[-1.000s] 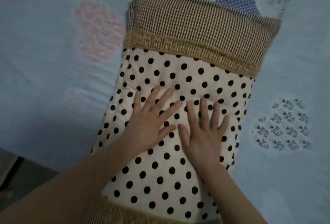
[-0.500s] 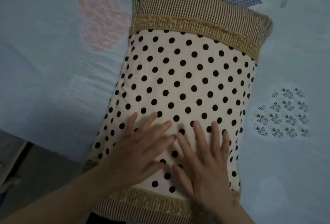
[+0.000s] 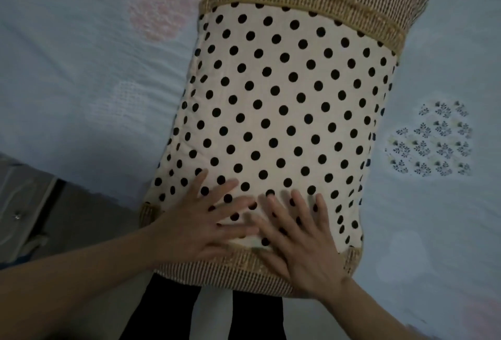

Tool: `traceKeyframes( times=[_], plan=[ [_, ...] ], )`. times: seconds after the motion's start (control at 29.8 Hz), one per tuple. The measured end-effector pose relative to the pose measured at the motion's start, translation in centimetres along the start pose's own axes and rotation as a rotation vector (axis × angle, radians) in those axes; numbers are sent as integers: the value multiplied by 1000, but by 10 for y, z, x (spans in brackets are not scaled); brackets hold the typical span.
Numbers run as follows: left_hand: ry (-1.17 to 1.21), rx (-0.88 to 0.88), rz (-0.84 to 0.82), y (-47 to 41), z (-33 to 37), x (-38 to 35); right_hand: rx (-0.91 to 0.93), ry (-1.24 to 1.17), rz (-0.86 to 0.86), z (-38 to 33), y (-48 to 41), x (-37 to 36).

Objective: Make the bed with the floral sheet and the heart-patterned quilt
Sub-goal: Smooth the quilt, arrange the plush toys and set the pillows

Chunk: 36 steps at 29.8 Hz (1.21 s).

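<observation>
quilt handling: the quilt (image 3: 81,68) looks soft, thin and limp, likely light. It should drape and wrinkle rather than slide. Best held at an edge or corner, and the nearest edge runs along the lower left of the frame. The middle is weighted by the pillow, so tugging there would drag it.
quilt look: pale blue with faint creases. A pink heart (image 3: 160,0) sits upper left and a sprig-printed heart (image 3: 431,141) at right.
quilt place: spread flat over the bed, filling most of the frame. The floral sheet is not in view.
pillow: the pillow (image 3: 276,109) is cream with black dots and has brown striped bands with gold trim at both ends. It lies on the quilt at frame centre, its near end at the bed edge.
hands: the left hand (image 3: 200,220) and right hand (image 3: 301,242) lie side by side, flat, fingers spread. They press the pillow's near end and grip nothing.
step: probably patting the pillow smooth, late in the task.
rest: grey floor (image 3: 81,217) lower left, dark-clad legs (image 3: 252,318) bottom centre.
</observation>
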State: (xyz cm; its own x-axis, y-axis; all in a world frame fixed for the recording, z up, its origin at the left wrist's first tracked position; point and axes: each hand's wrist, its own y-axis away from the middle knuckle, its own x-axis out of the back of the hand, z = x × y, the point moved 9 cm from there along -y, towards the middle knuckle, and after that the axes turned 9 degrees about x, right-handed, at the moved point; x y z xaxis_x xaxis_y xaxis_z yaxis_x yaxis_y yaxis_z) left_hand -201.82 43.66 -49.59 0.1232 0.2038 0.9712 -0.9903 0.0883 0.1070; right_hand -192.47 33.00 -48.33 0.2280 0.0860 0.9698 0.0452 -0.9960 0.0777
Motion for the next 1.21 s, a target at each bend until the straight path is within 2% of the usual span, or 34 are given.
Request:
traceKeyframes(
  times=[0.1, 0.13, 0.17, 0.27, 0.34, 0.37, 0.4, 0.44, 0.5, 0.54, 0.57, 0.67, 0.77, 0.8, 0.84, 0.91, 0.97, 1.04, 1.11, 1.17, 1.21],
  plan=[
    [44, 103, -143, -13, -3, -14, -79, -64, -95, 6, -14, -17],
    [72, 155, -88, -30, -9, 3, -109, -84, -41, 14, -25, -4],
    [101, 203, 26, -47, -16, 28, -145, -94, 43, 23, -37, 17],
    [150, 354, 514, -101, -54, 125, -256, 16, 428, 71, -79, 106],
    [89, 470, 679, -138, -89, 154, -366, 152, 623, 119, -105, 151],
    [27, 545, 680, -156, -106, 155, -419, 208, 656, 142, -121, 156],
    [-22, 632, 600, -173, -123, 142, -477, 249, 630, 163, -135, 147],
    [-50, 717, 437, -188, -138, 116, -531, 259, 529, 182, -149, 127],
    [-41, 780, 98, -206, -155, 41, -602, 182, 208, 209, -161, 56],
    [2, 788, -14, -209, -160, 12, -629, 115, 88, 217, -159, 21],
    [20, 795, -69, -213, -166, 0, -655, 69, 36, 225, -157, 2],
    [15, 777, -15, -219, -173, 40, -642, 6, 108, 229, -165, 31],
    [2, 786, 277, -188, -162, 93, -640, 150, 436, 197, -134, 94],
    [-1, 760, 280, -174, -151, 87, -612, 148, 468, 180, -119, 89],
    [-23, 718, 214, -166, -136, 68, -568, 146, 408, 164, -110, 72],
    [-54, 662, 13, -158, -117, 12, -534, 110, 175, 148, -106, 18],
    [-25, 688, -106, -158, -123, -16, -629, 16, 58, 156, -105, -10],
    [-8, 707, -47, -166, -129, 10, -652, -6, 136, 160, -114, 16],
    [24, 655, 87, -159, -111, 59, -636, 25, 323, 141, -103, 66],
    [62, 565, 199, -134, -81, 78, -470, 49, 430, 102, -82, 82],
    [69, 505, 173, -117, -61, 67, -396, 36, 375, 80, -70, 70]
  ],
)
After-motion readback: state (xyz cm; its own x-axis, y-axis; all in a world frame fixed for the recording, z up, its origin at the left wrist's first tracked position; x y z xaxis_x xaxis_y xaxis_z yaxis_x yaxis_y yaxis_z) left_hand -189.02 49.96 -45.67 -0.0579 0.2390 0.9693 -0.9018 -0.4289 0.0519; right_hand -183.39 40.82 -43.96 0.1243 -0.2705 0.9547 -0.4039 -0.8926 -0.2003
